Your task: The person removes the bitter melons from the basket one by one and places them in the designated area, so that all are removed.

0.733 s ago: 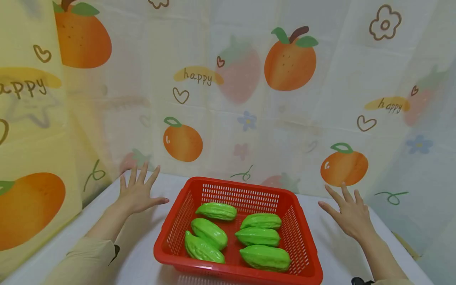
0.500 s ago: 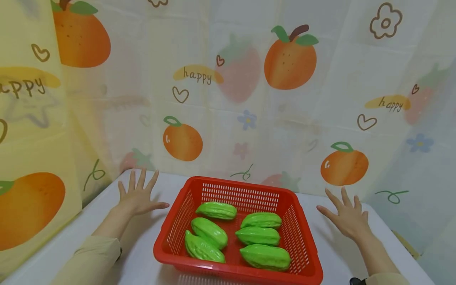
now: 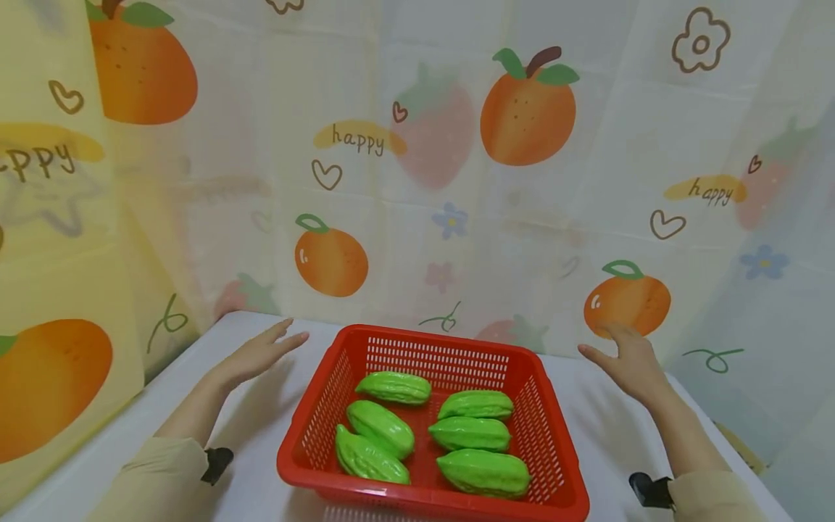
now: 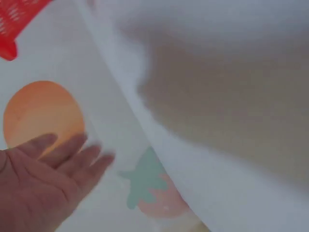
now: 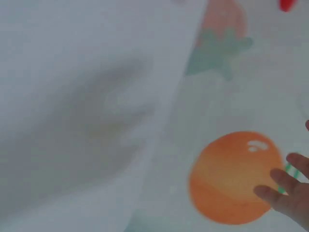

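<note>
Inside red basket [image 3: 417,496]: six green gourds [image 3: 471,434], presumably contained by its walls.
Left hand [image 3: 256,357]: empty, fingers extended, beside basket.
Right hand [image 3: 633,366]: empty, fingers loose, opposite side.

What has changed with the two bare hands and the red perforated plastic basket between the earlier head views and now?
The bare left hand and bare right hand have both rolled thumb side up, their fingers less fanned out in the head view. Nothing was taken hold of or let go. The red perforated plastic basket and its six ridged green gourds stayed as they were.
</note>
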Tool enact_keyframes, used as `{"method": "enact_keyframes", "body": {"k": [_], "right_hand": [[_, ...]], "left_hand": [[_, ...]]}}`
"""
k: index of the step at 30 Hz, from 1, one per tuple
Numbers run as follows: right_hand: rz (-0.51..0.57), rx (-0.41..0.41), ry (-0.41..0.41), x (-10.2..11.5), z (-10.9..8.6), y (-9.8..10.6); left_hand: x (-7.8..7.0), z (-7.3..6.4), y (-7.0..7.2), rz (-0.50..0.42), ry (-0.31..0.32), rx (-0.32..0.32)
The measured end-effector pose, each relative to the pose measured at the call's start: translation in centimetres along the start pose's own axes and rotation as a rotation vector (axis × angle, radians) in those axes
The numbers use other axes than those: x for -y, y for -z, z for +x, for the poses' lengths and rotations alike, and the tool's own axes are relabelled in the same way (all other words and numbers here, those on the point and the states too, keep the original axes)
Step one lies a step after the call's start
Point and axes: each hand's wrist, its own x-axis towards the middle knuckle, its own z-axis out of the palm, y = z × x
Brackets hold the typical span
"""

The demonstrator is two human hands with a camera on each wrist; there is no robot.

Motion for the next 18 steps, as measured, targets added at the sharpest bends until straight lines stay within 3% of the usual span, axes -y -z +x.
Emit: {"method": "enact_keyframes", "body": {"k": [3, 7, 13, 18], "right_hand": [[0.105, 0.012, -0.007, 2.5, 1.2, 1.9], [0.218, 0.031, -0.032, 5.9, 2.6, 3.6], [0.427, 0.078, 0.020, 10.8, 4.2, 4.0], [0.612, 0.148, 0.090, 13.6, 5.7, 2.2]], "left_hand": [[-0.5, -0.3, 0.4, -0.271, 0.022, 0.156], [-0.6, -0.9, 0.4, -0.505, -0.002, 0.308], [-0.5, -1.4, 0.1, -0.658, -0.112, 0.442], [-0.9, -1.7, -0.3, -0.683, -0.117, 0.466]]}}
